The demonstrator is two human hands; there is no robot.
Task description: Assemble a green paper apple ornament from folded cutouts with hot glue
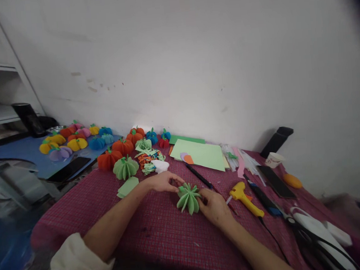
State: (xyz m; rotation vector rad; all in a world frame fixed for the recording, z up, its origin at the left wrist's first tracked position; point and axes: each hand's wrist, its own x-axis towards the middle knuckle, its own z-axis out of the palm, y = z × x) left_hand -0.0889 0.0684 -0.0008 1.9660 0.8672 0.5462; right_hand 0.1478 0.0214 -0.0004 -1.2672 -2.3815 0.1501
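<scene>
A light green paper pumpkin (189,200), its folded segments fanned out around the middle, sits on the red checked tablecloth (163,240) between my hands. My left hand (165,182) touches its upper left side with curved fingers. On its right side, the fingers of my right hand (215,207) close against the segments, the tips partly hidden. Left of my left hand lie some light green paper pieces (128,186), and behind them stands a finished light green pumpkin (125,167) with a green stem. A yellow glue gun (245,198) rests just right of my right hand.
Orange pumpkins (109,159), paper scraps (150,157) and light green sheets (200,153) lie toward the wall. More pumpkins (77,144) fill a blue table at left. A black pen (198,175), a utility knife (262,197), scissors (299,225), a phone (275,181) and a paper cup (274,159) are at right.
</scene>
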